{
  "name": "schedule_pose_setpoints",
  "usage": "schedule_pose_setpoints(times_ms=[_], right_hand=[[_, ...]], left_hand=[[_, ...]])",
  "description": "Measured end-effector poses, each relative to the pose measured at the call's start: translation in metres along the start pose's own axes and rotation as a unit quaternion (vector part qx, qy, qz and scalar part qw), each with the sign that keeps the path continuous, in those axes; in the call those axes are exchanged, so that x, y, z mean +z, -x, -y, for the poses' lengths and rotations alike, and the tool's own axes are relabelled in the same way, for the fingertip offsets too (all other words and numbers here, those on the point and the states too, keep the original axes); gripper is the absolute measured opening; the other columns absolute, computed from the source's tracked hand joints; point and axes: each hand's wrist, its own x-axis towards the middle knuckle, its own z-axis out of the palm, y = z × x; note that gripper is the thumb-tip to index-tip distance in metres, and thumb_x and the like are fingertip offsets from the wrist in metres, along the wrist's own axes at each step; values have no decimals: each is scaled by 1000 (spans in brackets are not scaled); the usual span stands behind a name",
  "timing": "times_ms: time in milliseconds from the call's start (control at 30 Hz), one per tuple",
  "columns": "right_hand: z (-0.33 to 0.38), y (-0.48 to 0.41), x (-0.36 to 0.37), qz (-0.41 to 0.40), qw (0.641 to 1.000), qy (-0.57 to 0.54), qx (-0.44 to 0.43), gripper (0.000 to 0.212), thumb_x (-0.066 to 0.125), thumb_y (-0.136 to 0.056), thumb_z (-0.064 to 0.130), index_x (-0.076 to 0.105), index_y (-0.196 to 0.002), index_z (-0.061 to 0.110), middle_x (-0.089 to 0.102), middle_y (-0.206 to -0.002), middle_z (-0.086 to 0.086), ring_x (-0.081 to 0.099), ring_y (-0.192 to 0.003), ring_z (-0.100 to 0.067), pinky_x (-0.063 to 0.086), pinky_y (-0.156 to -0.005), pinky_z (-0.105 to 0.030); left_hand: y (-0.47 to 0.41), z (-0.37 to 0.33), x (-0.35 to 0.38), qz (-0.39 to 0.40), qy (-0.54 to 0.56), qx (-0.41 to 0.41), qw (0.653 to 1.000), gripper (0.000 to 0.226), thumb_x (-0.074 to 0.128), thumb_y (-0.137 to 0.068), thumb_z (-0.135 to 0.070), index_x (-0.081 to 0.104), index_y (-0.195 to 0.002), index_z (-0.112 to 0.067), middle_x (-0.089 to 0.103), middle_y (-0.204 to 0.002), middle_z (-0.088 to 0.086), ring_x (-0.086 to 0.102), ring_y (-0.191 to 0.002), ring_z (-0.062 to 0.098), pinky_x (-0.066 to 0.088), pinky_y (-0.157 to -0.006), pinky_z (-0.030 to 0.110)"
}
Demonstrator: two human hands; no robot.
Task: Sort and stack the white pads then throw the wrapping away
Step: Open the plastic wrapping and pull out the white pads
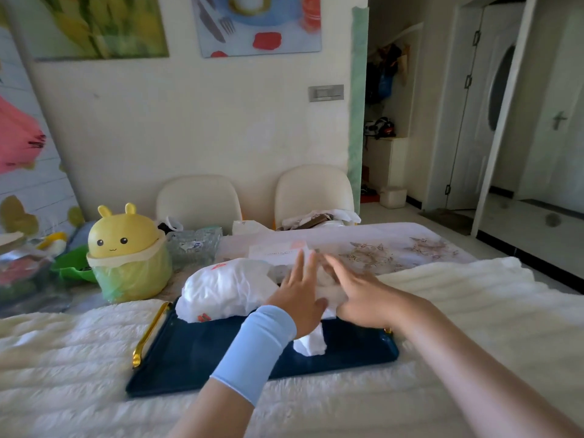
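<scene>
Head view: your left hand, in a blue sleeve, and your right hand face each other palm to palm above the far edge of the tray. On both, the fingers are straight and spread rather than curled, though the right one is blurred. Between your palms sits a small bunch of white pads, which you seem to be squaring up with flat hands. How many there are, or how neatly they lie, is too blurred to tell.

The wrapping, a crumpled white bag with red print, lies just left of your left hand, resting on the tray's far rim. A loose white piece lies on the tray under your left wrist; whether it is a pad or a scrap is not clear. The yellow bin stands on the counter, further left beyond the wrapping, with its lid on.

By my reading you are partway through. The stacking is under way but not settled, the loose piece still needs dealing with, and the wrapping is not yet thrown away.
</scene>
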Motion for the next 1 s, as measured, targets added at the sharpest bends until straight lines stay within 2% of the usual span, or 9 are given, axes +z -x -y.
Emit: schedule_pose_setpoints(times_ms=[100,233,333,433,567,667,733,867,1000], right_hand=[[-11,-1,-6,-48,994,-102,-1,83,41,-88,28,-3,-155,52,1,-167,19,3,-155,-15,16,-123,-48],[-17,-9,3,-12,995,-97,21,72,36,-96,29,5,-158,47,-7,-167,20,-5,-154,-8,7,-126,-45],[-19,-13,6,-15,1000,-4,22,73,43,-91,38,16,-158,41,17,-166,13,13,-154,-17,7,-125,-48],[-11,-14,1,-59,995,76,1,57,43,-92,46,42,-147,30,45,-152,8,37,-143,-16,2,-123,-55],[1,-15,5,-101,994,-48,-19,53,41,-98,36,32,-150,26,36,-157,1,42,-137,-22,38,-111,-44],[5,-9,11,-31,999,-37,0,62,35,-103,39,11,-160,29,14,-168,4,23,-151,-23,26,-120,-44],[3,-9,12,37,999,26,26,62,32,-104,42,13,-161,27,12,-168,4,17,-154,-23,12,-124,-45],[0,-17,9,-22,996,91,14,50,30,-103,45,47,-147,26,44,-155,3,34,-146,-20,-6,-122,-56],[15,-29,-2,-102,990,94,-40,48,33,-104,37,44,-148,24,42,-154,-1,38,-142,-22,24,-119,-50]], left_hand=[[-8,1,11,58,38,-48,996,102,56,-92,-48,-26,-150,-33,-19,-164,-4,10,-152,28,25,-119,48],[-11,-3,17,114,80,-60,988,123,70,-78,-57,-28,-149,-35,2,-166,-1,18,-150,27,27,-118,47],[-11,0,2,122,43,-73,989,125,71,-73,-62,-22,-152,-35,-13,-165,-5,5,-152,28,22,-119,49],[-10,2,-19,83,40,-57,994,96,58,-90,-46,-11,-156,-30,-22,-163,-5,-15,-151,24,10,-122,50],[-12,-3,-12,77,58,-18,995,85,51,-95,-34,-6,-157,-25,-8,-165,-5,-6,-152,18,9,-123,43],[-13,4,9,148,25,-46,988,104,61,-83,-57,-8,-157,-31,-4,-165,-10,10,-152,21,20,-121,48],[-13,10,10,157,34,-49,986,109,64,-68,-67,4,-155,-38,11,-164,-10,24,-147,23,31,-116,48],[-8,10,-10,108,26,-14,994,106,66,-78,-57,3,-157,-26,11,-163,-9,13,-151,19,23,-120,45],[7,6,-54,-45,69,19,996,71,56,-96,-36,20,-157,-24,23,-161,-6,22,-148,15,19,-119,28]])
